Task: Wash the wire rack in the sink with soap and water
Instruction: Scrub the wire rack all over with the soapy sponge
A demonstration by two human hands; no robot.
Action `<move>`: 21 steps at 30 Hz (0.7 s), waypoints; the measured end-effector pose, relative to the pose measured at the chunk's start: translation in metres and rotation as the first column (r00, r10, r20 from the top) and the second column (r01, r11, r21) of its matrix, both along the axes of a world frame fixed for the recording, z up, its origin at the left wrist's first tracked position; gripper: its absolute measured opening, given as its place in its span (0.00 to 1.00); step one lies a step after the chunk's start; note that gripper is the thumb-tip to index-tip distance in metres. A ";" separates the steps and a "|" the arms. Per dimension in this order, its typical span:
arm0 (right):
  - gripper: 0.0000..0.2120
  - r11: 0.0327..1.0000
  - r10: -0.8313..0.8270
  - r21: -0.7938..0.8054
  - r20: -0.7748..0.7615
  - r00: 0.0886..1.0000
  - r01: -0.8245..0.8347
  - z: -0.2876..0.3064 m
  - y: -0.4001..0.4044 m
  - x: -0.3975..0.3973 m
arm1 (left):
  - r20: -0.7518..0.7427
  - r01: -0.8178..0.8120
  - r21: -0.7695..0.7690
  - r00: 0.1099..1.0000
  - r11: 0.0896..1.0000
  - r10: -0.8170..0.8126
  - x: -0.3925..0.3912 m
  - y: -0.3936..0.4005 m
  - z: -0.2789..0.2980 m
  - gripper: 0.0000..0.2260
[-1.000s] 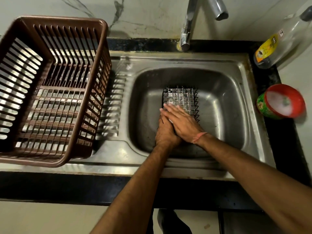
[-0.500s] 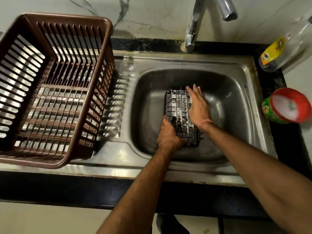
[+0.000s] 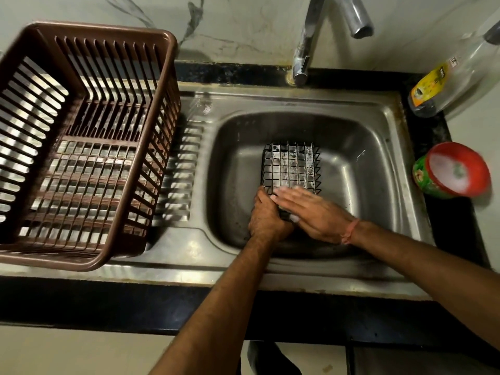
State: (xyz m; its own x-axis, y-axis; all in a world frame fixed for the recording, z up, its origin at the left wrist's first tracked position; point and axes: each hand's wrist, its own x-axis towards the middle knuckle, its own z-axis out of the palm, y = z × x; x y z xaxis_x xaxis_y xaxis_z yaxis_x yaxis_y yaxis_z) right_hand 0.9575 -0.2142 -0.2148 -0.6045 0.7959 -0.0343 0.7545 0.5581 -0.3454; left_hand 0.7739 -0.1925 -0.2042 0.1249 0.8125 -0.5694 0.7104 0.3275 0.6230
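A black wire rack (image 3: 290, 166), flecked with white suds, lies in the basin of the steel sink (image 3: 378, 163). My left hand (image 3: 266, 216) grips the rack's near edge, fingers curled over the wire. My right hand (image 3: 311, 212) lies flat across the rack's near end with straight fingers, foam on the fingertips and by the palm. Whether anything is under the palm is hidden. The near part of the rack is covered by both hands.
A brown slatted plastic basket (image 3: 86, 142) stands on the drainboard at left. The tap (image 3: 324, 33) hangs above the back of the sink, with no water running. At right, on the dark counter, are a clear bottle (image 3: 454, 74) and a red-rimmed tub of white soap (image 3: 454, 171).
My right hand slid from the rack's far right side back to its near end, beside the left hand. The left hand kept its grip on the near edge.
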 end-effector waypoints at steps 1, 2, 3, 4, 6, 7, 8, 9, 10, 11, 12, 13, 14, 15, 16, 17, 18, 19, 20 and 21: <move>0.28 0.998 -0.057 0.020 0.031 0.998 0.056 -0.001 0.007 0.005 | 0.002 0.008 -0.012 1.000 1.000 -0.008 0.001 0.001 -0.002 0.63; 0.28 0.989 -0.144 0.033 0.045 0.989 0.143 -0.002 0.016 0.008 | 0.003 0.009 -0.028 1.000 1.000 -0.009 0.001 0.002 -0.002 0.66; 0.29 0.971 -0.237 0.035 0.043 0.971 0.236 -0.003 0.027 0.006 | 0.005 -0.001 -0.042 1.000 0.999 0.001 0.002 0.002 -0.002 0.68; 0.30 0.946 -0.323 0.031 0.030 0.946 0.322 -0.003 0.037 0.000 | 0.006 -0.018 -0.054 1.000 0.998 0.019 0.002 0.002 -0.003 0.69; 0.30 0.874 -0.485 0.012 -0.012 0.875 0.485 -0.003 0.056 -0.021 | 0.025 -0.055 -0.074 0.998 0.996 0.057 0.002 0.003 -0.006 0.70; 0.31 0.836 -0.549 0.012 -0.018 0.836 0.549 -0.003 0.063 -0.031 | 0.035 -0.070 -0.083 0.997 0.994 0.073 0.002 0.004 -0.007 0.71; 0.31 0.812 -0.583 0.020 -0.008 0.813 0.583 -0.003 0.069 -0.039 | 0.045 -0.090 -0.104 0.994 0.990 0.095 0.002 0.006 -0.007 0.71; 0.31 0.817 -0.577 0.032 0.008 0.817 0.576 -0.004 0.072 -0.045 | 0.061 -0.113 -0.132 0.991 0.985 0.122 0.002 0.009 -0.008 0.72; 0.31 0.851 -0.525 0.043 0.028 0.850 0.524 -0.004 0.070 -0.047 | 0.076 -0.133 -0.167 0.986 0.977 0.148 0.002 0.011 -0.011 0.73; 0.30 0.902 -0.430 0.051 0.048 0.901 0.428 -0.003 0.065 -0.045 | 0.092 -0.144 -0.191 0.982 0.971 0.164 0.001 0.013 -0.014 0.74; 0.30 0.951 -0.308 0.053 0.058 0.950 0.305 -0.002 0.054 -0.041 | 0.098 -0.146 -0.202 0.981 0.968 0.169 0.000 0.014 -0.018 0.74; 0.29 0.982 -0.186 0.045 0.059 0.981 0.184 -0.001 0.042 -0.037 | 0.100 -0.143 -0.177 0.982 0.974 0.162 0.000 0.013 -0.021 0.71; 0.29 0.996 -0.090 0.025 0.050 0.995 0.089 0.000 0.029 -0.032 | 0.092 -0.146 -0.129 0.983 0.981 0.158 0.000 0.011 -0.026 0.65; 0.29 1.000 -0.025 -0.005 0.040 0.999 0.026 0.002 0.018 -0.026 | 0.079 -0.145 -0.095 0.985 0.985 0.153 0.000 0.010 -0.031 0.57; 0.29 0.999 0.015 -0.031 0.039 0.999 -0.014 0.003 0.009 -0.020 | 0.072 -0.150 -0.083 0.985 0.985 0.156 0.000 0.010 -0.035 0.53; 0.29 0.998 0.042 -0.041 0.049 0.998 -0.040 0.003 0.004 -0.015 | 0.075 -0.154 -0.086 0.984 0.984 0.161 -0.001 0.010 -0.038 0.53; 0.28 0.997 0.067 -0.034 0.061 0.996 -0.065 0.003 0.002 -0.010 | 0.083 -0.158 -0.089 0.983 0.983 0.165 -0.001 0.010 -0.039 0.56; 0.28 0.997 0.077 -0.023 0.071 0.994 -0.076 0.002 0.003 -0.007 | 0.083 -0.153 -0.089 0.984 0.984 0.160 -0.001 0.011 -0.039 0.59; 0.27 0.998 0.055 -0.018 0.070 0.996 -0.054 0.000 0.007 -0.006 | 0.079 -0.141 -0.100 0.986 0.985 0.149 -0.001 0.011 -0.033 0.62; 0.27 1.000 -0.010 -0.013 0.051 0.999 0.011 -0.002 0.011 -0.008 | 0.078 -0.132 -0.118 0.987 0.984 0.142 -0.002 0.010 -0.026 0.65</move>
